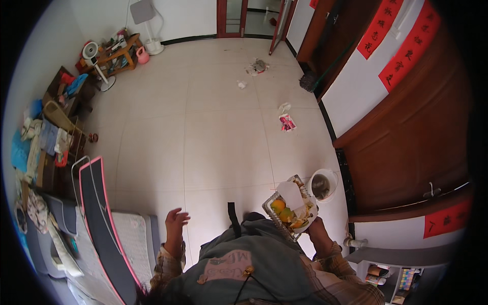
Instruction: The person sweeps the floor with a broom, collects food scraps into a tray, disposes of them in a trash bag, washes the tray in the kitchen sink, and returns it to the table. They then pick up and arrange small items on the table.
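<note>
My right hand holds a clear, shallow tray from below at waist height. Orange and green fruit peels and a white paper piece lie in the tray. Just beyond the tray stands a white bin on the tiled floor by the brown wooden door. My left hand hangs free at my left side with its fingers spread, holding nothing, above the floor beside a grey mat.
Litter lies scattered on the tiles: a pink wrapper, white scraps and a heap. A broom leans at the right wall. A black board with pink edge and cluttered furniture line the left. A fan stands far left.
</note>
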The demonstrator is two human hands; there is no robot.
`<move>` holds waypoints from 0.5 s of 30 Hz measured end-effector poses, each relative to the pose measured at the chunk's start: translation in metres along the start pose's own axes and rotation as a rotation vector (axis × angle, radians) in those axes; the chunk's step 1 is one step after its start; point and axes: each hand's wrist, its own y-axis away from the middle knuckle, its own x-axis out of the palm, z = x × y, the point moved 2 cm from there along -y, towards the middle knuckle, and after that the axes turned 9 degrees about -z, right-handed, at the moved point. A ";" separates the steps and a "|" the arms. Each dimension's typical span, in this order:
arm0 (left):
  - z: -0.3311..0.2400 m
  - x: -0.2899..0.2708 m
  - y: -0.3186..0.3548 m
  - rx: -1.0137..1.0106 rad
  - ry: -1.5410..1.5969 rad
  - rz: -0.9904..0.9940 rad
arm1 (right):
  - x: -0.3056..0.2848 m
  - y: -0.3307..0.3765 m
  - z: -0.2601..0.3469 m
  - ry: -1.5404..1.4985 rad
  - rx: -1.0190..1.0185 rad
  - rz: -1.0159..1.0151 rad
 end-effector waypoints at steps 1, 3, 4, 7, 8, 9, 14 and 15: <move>-0.020 0.023 -0.024 0.023 0.005 0.051 | 0.016 -0.011 0.011 0.000 0.003 -0.007; -0.063 0.067 -0.072 0.068 0.000 0.130 | 0.051 -0.039 0.033 -0.002 -0.001 -0.008; -0.080 0.085 -0.094 0.100 -0.005 0.157 | 0.069 -0.057 0.044 -0.004 -0.008 -0.004; -0.106 0.113 -0.160 0.145 -0.075 0.151 | 0.122 -0.111 0.081 -0.001 -0.025 0.007; -0.111 0.116 -0.181 0.107 -0.076 0.106 | 0.140 -0.129 0.097 -0.001 -0.037 0.010; -0.110 0.108 -0.197 0.077 -0.085 0.061 | 0.159 -0.146 0.113 -0.005 -0.049 0.022; -0.115 0.073 -0.256 -0.143 -0.007 -0.124 | 0.243 -0.217 0.184 0.011 -0.117 0.050; -0.114 0.069 -0.265 -0.175 0.000 -0.149 | 0.258 -0.235 0.198 0.043 -0.144 0.047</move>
